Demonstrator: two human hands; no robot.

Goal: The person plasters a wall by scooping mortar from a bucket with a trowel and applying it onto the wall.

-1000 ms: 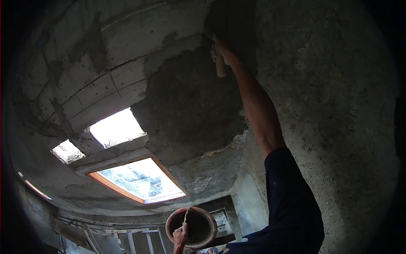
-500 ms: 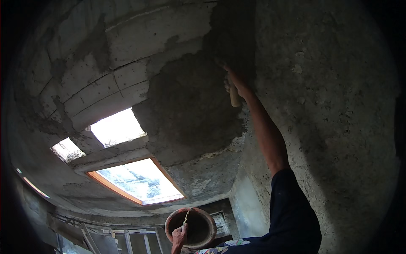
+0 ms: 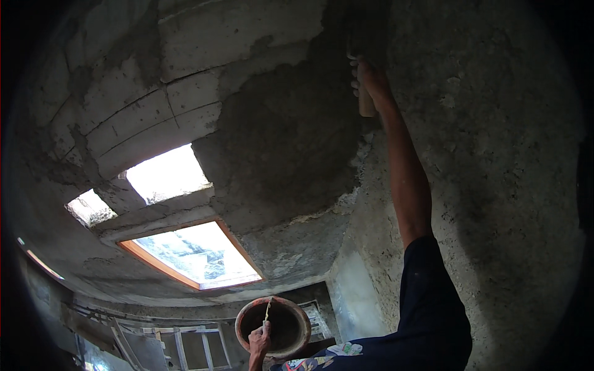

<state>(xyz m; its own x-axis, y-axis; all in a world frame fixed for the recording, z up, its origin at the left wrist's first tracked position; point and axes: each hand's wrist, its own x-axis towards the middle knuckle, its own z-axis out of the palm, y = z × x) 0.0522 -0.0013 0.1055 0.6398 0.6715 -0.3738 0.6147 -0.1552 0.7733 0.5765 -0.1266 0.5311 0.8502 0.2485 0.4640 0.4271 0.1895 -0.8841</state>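
Observation:
My right hand [image 3: 372,81] is raised high at arm's length, closed around the pale wooden handle of a trowel [image 3: 366,106]. Its bent metal neck shows above my fingers, but the blade is lost in the dark. Dark wet mortar [image 3: 284,136] covers a wide patch of the block wall beside that hand, up into the corner. Low down, my left hand [image 3: 258,341] grips what looks like the handle of a round bucket [image 3: 304,328] with a reddish, mortar-smeared rim. A thin yellowish strip runs from those fingers to the far rim. The bucket's inside is dark.
Bare grey blocks [image 3: 192,117] show left of the patch. Below them are two bright openings [image 3: 167,175] and a wood-framed window [image 3: 198,255]. A rough plastered wall [image 3: 495,154] rises on the right. Wooden frames [image 3: 192,349] stand at the lower left.
My right hand and the trowel have moved up and slightly right along the wall corner. My left hand and the bucket appear a little further left as the whole view shifts.

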